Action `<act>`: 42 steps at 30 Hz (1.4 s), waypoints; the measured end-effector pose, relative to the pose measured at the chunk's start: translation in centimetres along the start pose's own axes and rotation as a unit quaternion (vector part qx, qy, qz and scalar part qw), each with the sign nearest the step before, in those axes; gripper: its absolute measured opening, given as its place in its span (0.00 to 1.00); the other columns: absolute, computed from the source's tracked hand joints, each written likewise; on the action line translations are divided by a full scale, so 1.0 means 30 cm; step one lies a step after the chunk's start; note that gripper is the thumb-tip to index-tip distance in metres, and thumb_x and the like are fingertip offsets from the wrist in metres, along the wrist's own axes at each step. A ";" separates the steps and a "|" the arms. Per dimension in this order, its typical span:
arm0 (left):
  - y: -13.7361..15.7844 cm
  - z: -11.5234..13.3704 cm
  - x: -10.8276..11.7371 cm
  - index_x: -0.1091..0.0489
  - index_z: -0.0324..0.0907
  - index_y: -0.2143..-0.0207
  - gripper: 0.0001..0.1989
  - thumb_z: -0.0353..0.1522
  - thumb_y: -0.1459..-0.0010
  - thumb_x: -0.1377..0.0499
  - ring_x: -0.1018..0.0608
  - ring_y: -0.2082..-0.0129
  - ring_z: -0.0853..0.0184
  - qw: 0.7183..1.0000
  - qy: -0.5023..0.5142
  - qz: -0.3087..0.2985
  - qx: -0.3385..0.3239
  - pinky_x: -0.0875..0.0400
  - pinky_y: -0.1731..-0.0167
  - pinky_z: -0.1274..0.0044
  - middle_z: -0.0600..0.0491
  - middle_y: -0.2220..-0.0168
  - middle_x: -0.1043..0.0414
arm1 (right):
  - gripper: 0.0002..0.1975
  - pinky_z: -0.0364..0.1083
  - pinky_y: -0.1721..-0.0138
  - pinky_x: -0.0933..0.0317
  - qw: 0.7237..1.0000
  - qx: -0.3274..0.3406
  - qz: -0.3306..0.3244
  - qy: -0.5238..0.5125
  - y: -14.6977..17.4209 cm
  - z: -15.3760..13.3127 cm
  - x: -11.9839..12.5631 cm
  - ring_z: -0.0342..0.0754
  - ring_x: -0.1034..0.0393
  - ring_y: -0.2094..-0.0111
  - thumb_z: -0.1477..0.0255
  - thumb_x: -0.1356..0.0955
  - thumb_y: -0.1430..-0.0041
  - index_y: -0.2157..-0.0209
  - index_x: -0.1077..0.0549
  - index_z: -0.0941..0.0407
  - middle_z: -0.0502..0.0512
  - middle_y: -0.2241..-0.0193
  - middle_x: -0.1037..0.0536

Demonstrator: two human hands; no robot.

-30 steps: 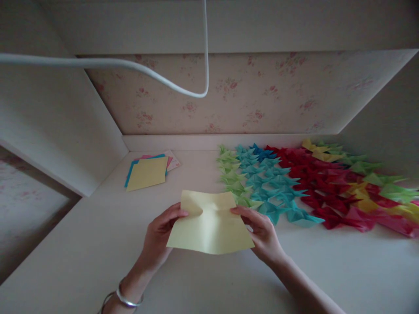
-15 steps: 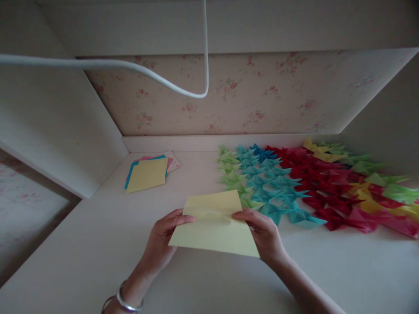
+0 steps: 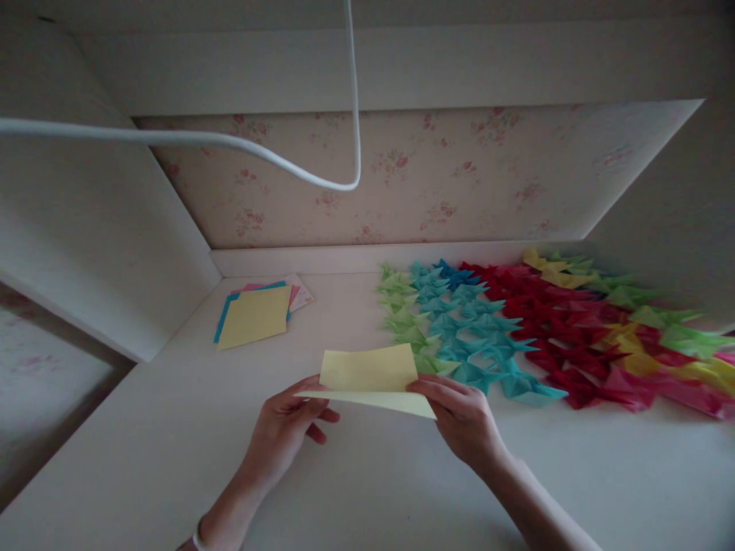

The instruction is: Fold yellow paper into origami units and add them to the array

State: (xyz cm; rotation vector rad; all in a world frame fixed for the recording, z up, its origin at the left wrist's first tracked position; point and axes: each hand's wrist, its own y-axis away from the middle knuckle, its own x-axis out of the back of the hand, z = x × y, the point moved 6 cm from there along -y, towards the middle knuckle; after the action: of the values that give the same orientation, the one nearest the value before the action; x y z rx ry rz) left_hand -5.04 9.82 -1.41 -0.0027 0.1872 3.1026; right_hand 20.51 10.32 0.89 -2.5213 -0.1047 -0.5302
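Note:
A pale yellow sheet of paper [image 3: 367,371] is held up above the white desk, bent across its middle, its near half tilted up toward me so that it shows as a thin strip. My left hand [image 3: 287,425] pinches the sheet's left edge, thumb below, with some fingertips showing underneath. On the right edge, my right hand [image 3: 462,413] grips the paper between thumb and fingers. Part of the fingers of both hands is hidden behind the sheet.
Folded paper cranes [image 3: 488,329] in green, blue, red and yellow cover the desk's right side. A stack of coloured paper sheets [image 3: 256,317] lies at the back left. A white cable [image 3: 276,159] hangs in front of the flowered wall panel [image 3: 390,191].
The yellow sheet has gone from nearly flat to bent along its middle, its near half swung up. My left thumb has moved from the top of the sheet to below it.

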 end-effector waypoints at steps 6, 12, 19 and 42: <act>0.008 0.055 -0.024 0.20 0.40 0.69 0.11 0.39 0.43 0.37 0.22 0.70 0.65 0.994 -0.085 -0.025 -0.071 0.26 0.75 0.80 0.48 0.65 0.23 | 0.14 0.44 0.71 0.29 0.983 -0.132 0.011 -0.126 0.024 0.007 -0.042 0.48 0.25 0.72 0.64 0.35 0.34 0.63 0.21 0.58 0.57 0.72 0.19; 0.028 0.002 -0.100 0.21 0.40 0.60 0.13 0.39 0.43 0.36 0.22 0.67 0.63 0.978 -0.139 -0.157 -0.009 0.27 0.70 0.78 0.47 0.61 0.21 | 0.15 0.44 0.72 0.28 0.937 -0.226 0.096 -0.249 0.053 0.034 -0.090 0.46 0.27 0.74 0.58 0.29 0.42 0.66 0.25 0.57 0.54 0.71 0.21; 0.036 0.008 -0.115 0.22 0.41 0.59 0.14 0.37 0.47 0.34 0.21 0.62 0.60 0.972 -0.136 -0.190 -0.003 0.25 0.65 0.77 0.46 0.57 0.23 | 0.14 0.41 0.72 0.32 0.910 -0.252 0.094 -0.315 0.064 0.041 -0.136 0.43 0.31 0.73 0.61 0.28 0.42 0.67 0.34 0.54 0.49 0.73 0.26; 0.029 0.005 -0.085 0.23 0.47 0.49 0.17 0.36 0.40 0.38 0.19 0.53 0.57 0.970 -0.202 -0.094 -0.097 0.22 0.56 0.75 0.50 0.49 0.22 | 0.14 0.40 0.73 0.34 0.903 -0.292 0.051 -0.310 0.109 0.035 -0.209 0.42 0.31 0.73 0.59 0.30 0.40 0.65 0.34 0.54 0.47 0.74 0.27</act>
State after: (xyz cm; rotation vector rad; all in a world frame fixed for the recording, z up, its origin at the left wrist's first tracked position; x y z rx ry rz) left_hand -2.53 8.87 -1.15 0.5639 -0.1217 2.8391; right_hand 15.72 8.36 -4.05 -3.1707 -0.0505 0.3705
